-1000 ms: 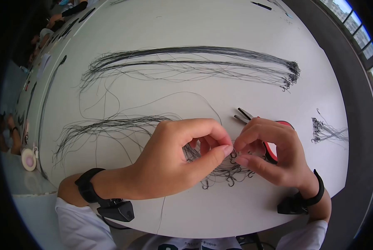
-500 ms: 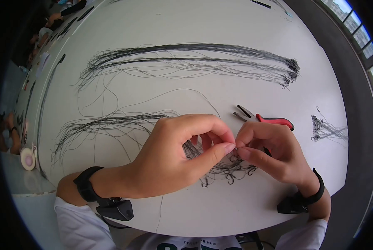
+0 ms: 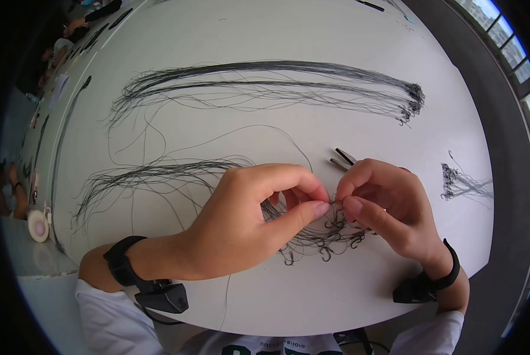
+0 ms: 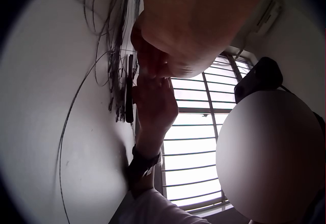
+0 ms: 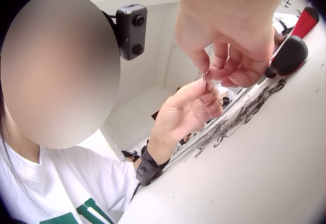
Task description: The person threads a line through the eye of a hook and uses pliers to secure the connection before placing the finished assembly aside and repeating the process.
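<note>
My left hand (image 3: 247,219) pinches a small dark fishing hook (image 5: 206,78) between thumb and forefinger, its thin shank showing at the thumb tip in the right wrist view. Close beside it, my right hand (image 3: 392,207) has thumb and forefinger together on thin fishing line, mostly hidden by the fingertips. Under both hands lies a heap of dark hooks (image 3: 325,255) on lines. Their long bundle of lines (image 3: 158,173) runs left across the table. Pliers (image 3: 344,158) lie behind the right hand, which covers most of their handles; the handles show red and black in the right wrist view.
A larger bundle of hooked lines (image 3: 265,66) stretches across the white table (image 3: 276,302) farther back. A small bunch of hooks (image 3: 447,182) lies at the right edge. Far off is a black pen-like tool (image 3: 370,5); a pale round spool (image 3: 39,226) sits at left.
My right fingertips came in against the left fingertips, then drew slightly away to the right. The right hand uncovered the pliers' red handle, then covered it again. The left hand has barely moved.
</note>
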`<state>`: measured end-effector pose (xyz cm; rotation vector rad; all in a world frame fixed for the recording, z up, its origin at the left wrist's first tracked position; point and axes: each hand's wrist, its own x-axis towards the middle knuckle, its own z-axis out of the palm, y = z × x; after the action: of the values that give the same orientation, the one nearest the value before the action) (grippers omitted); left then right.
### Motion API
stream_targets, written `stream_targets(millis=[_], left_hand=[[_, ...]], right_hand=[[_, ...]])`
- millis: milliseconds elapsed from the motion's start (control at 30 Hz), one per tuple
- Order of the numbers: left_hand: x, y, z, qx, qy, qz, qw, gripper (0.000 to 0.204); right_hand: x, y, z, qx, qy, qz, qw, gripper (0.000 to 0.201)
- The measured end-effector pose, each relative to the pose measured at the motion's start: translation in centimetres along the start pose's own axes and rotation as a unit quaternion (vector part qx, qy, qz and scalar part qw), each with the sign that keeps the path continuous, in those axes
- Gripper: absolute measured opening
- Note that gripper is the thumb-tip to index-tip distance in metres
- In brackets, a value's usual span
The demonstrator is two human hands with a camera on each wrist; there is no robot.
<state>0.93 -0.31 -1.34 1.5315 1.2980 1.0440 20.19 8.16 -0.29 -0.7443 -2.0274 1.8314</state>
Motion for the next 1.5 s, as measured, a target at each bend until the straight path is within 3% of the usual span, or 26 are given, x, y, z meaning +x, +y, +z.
stream_targets(millis=[67, 267, 333, 367, 467, 500, 567, 633, 667, 733, 800, 867, 900, 933, 1000, 1067, 1133, 1200, 1267, 1333, 1500], left_hand=[[0.0, -0.2, 0.1, -0.008, 0.013, -0.003, 1.000, 0.009], [0.1, 0.2, 0.1, -0.118, -0.019, -0.043, 0.992, 0.014], [0.2, 0.1, -0.1, -0.114, -0.017, -0.049, 0.992, 0.013], [0.3, 0.0, -0.3, -0.110, -0.014, -0.054, 0.992, 0.013], [0.6, 0.2, -0.7, -0.086, 0.014, -0.058, 0.994, 0.010], [0.7, 0.1, -0.8, -0.088, 0.014, -0.058, 0.994, 0.010], [0.9, -0.1, -1.0, -0.083, 0.027, -0.071, 0.994, 0.009], [0.9, -0.2, -1.2, -0.083, 0.032, -0.075, 0.993, 0.009], [0.8, -0.3, -1.3, -0.044, 0.029, -0.068, 0.996, 0.009], [0.9, -0.5, -1.1, -0.019, 0.019, -0.048, 0.998, 0.009], [0.8, -0.4, -0.9, 0.042, 0.039, -0.041, 0.998, 0.008], [1.0, -0.6, -0.4, 0.031, 0.062, -0.031, 0.997, 0.006], [1.0, -0.6, -0.2, 0.033, 0.066, -0.032, 0.997, 0.006], [1.0, -0.6, -0.1, 0.029, 0.061, -0.028, 0.997, 0.006], [0.9, -0.6, -0.2, 0.038, 0.051, -0.041, 0.997, 0.005], [0.8, -0.6, -0.2, 0.030, 0.047, -0.050, 0.997, 0.006], [0.7, -0.8, -0.1, 0.033, 0.037, -0.040, 0.998, 0.007], [0.5, -0.7, -0.2, 0.039, 0.029, -0.041, 0.998, 0.008], [0.4, -0.7, -0.2, 0.044, 0.020, -0.046, 0.998, 0.008], [0.4, -0.6, -0.2, 0.041, 0.012, -0.048, 0.998, 0.009], [0.4, -0.6, -0.3, 0.020, 0.017, -0.046, 0.999, 0.009]], right_hand=[[0.1, 0.1, 0.6, 0.035, 0.048, -0.032, 0.998, 0.010], [0.1, 1.2, -0.2, 0.008, 0.024, -0.149, 0.989, 0.010], [-0.1, 0.7, -0.4, 0.095, 0.089, -0.138, 0.982, 0.009], [-0.1, -0.2, -0.3, 0.035, 0.174, -0.131, 0.975, 0.016], [-2.2, -0.5, -6.0, 0.148, 0.213, -0.149, 0.954, 0.017], [-3.7, -0.6, -8.6, 0.223, 0.254, -0.150, 0.929, 0.018], [-8.0, -0.2, -16.5, 0.234, 0.288, -0.180, 0.911, 0.019], [-15.3, 1.1, -26.9, 0.286, 0.368, -0.201, 0.862, 0.017], [-16.5, 0.6, -28.1, 0.281, 0.370, -0.202, 0.862, 0.017], [-19.2, -2.2, -29.3, 0.050, 0.574, -0.281, 0.768, 0.017], [-23.1, -6.7, -30.1, -0.203, 0.712, -0.334, 0.583, 0.021], [-27.0, -10.6, -30.8, -0.426, 0.763, -0.357, 0.330, 0.027], [-29.1, -12.0, -31.7, -0.610, 0.672, -0.336, 0.251, 0.033], [-28.9, -12.2, -31.1, -0.615, 0.671, -0.333, 0.246, 0.033], [-25.0, -11.5, -28.1, -0.708, 0.561, -0.235, 0.357, 0.045], [-21.8, -8.1, -27.0, -0.670, 0.538, -0.092, 0.503, 0.015], [-17.9, -4.3, -24.3, -0.676, 0.446, -0.031, 0.585, 0.011], [-14.3, -1.8, -20.9, -0.655, 0.331, -0.023, 0.679, 0.006], [-12.0, 0.1, -18.8, -0.627, 0.286, 0.037, 0.724, 0.004], [-10.7, 1.6, -17.8, -0.581, 0.257, 0.033, 0.771, 0.005], [-9.3, 2.8, -17.0, -0.590, 0.231, 0.027, 0.773, 0.006]])
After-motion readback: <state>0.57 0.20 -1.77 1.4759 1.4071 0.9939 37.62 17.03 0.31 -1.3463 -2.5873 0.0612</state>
